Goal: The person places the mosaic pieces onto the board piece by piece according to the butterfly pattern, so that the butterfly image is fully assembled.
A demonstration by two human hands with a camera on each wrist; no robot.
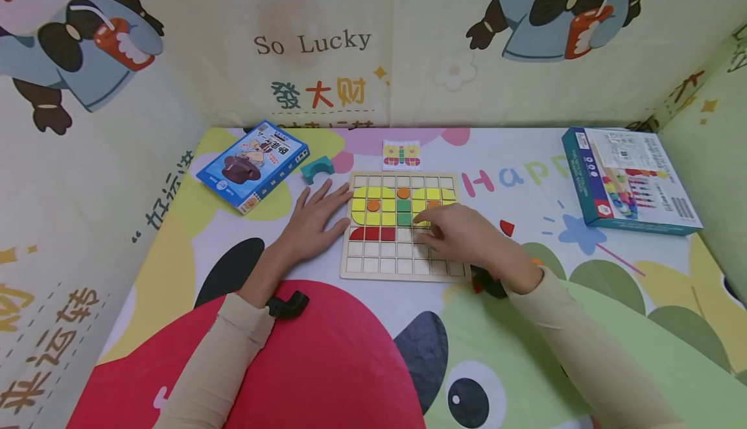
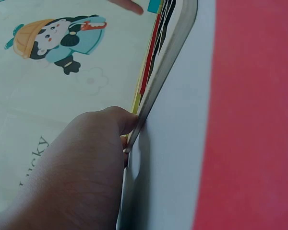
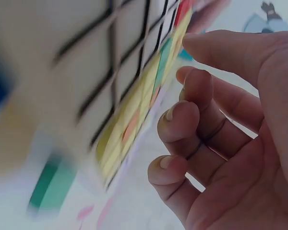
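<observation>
A wooden grid board [image 1: 405, 273] lies on the table with tiles set in it. Yellow tiles [image 1: 366, 217] with orange rounds form two blocks at the top, green tiles [image 1: 404, 206] stand between them, and red tiles [image 1: 371, 234] fill a row at the left. My left hand [image 1: 315, 225] rests flat with fingers spread, its thumb [image 2: 122, 120] against the board's edge. My right hand [image 1: 467, 231] hovers over the board's right half, fingers bent, index tip near the lower green tile. In the right wrist view its thumb [image 3: 221, 48] and fingertips are apart with nothing visible between.
A picture card [image 1: 401, 155] lies behind the board. Left of it are a teal arch block [image 1: 318, 168] and a blue box [image 1: 253, 164]. At the right lies a larger box [image 1: 633, 179]. A loose red piece [image 1: 507, 227] lies beyond my right wrist.
</observation>
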